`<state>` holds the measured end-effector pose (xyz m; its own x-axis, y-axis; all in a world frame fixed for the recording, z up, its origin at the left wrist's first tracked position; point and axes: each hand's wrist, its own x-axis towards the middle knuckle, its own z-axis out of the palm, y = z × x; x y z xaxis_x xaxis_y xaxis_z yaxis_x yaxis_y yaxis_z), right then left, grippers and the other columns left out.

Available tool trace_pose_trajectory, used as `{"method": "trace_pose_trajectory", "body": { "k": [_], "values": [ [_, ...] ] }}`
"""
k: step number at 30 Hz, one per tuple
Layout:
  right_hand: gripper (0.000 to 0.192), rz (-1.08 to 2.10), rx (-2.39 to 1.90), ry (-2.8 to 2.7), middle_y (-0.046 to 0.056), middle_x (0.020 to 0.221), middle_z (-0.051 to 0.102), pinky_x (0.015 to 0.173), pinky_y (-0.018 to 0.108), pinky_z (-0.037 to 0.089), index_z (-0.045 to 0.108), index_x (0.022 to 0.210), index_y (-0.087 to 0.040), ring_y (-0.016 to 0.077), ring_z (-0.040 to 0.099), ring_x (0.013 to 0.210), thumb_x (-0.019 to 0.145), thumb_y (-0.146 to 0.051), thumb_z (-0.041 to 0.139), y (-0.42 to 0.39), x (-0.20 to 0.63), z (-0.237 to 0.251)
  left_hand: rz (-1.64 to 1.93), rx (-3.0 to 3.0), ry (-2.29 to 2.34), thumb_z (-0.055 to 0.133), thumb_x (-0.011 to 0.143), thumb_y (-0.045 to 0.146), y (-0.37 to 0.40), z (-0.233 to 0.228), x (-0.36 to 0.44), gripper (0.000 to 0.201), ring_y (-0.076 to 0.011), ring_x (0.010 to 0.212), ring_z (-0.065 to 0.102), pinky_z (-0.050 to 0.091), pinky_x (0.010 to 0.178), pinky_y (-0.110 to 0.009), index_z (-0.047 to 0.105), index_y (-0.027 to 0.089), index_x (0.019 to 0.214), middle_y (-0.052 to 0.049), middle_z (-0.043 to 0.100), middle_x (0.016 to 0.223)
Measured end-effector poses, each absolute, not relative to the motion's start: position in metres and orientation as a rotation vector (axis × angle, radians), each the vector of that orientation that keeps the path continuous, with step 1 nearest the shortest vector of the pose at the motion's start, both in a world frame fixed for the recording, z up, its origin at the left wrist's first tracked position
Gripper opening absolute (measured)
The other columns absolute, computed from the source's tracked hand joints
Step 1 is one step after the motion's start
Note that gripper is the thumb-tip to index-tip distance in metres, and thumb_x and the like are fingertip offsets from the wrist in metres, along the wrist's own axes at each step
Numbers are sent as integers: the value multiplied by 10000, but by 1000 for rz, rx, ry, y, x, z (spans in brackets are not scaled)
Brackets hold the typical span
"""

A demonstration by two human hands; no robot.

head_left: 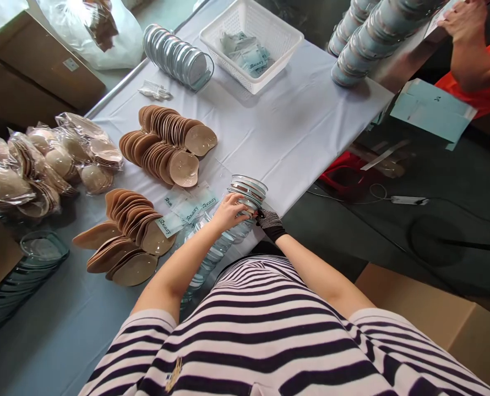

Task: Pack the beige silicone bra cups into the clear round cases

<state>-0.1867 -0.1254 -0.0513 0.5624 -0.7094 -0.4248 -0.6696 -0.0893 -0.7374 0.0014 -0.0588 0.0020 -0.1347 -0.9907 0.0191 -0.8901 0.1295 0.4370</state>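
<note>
Here I see both hands meeting at the near edge of the table, on a stack of clear round cases that lies on its side and runs back toward the striped shirt. My left hand rests on top of the stack, its fingers curled and pressed over the end cases, I judge to keep the row from rolling. My right hand, in a black mesh glove, braces the stack from the other side; whether its fingers are spread or closed I cannot tell. Just beside the left hand lie small printed sachets, and beyond them fanned rows of tan cups, within easy reach. Further off stand a white basket and another row of cases. Another person's arm shows at the far corner.
</note>
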Motion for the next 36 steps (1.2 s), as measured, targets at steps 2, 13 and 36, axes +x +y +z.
{"method": "trace_pose_trajectory", "body": {
  "k": [2, 13, 36],
  "values": [
    [228, 22, -1559, 1042, 64, 833, 742, 690, 293, 569, 711, 995, -174, 174, 696, 677, 926, -165, 494, -132, -190, -52, -430, 1807, -2115, 645, 872, 463, -58, 1, 2, 254, -268, 1253, 424, 376, 1099, -434, 726, 242, 967, -98, 535, 1293],
    [300, -117, -876, 840, 59, 978, 705, 704, 332, 597, 620, 1138, -212, 165, 687, 724, 887, -377, 628, -127, -197, -33, -324, 1774, -2336, 598, 896, 504, -65, 4, -3, 279, -236, 1026, 522, 375, 972, -413, 740, 268, 939, -67, 637, 1015],
    [384, -342, -2519, 654, 108, 924, 742, 737, 325, 517, 719, 952, -196, 239, 699, 844, 938, -478, 459, -149, -165, 21, -23, 2661, -710, 552, 926, 307, 115, 28, 106, 204, -250, 1057, 583, 449, 941, -388, 695, 206, 1031, -106, 664, 1061]
  ]
}}
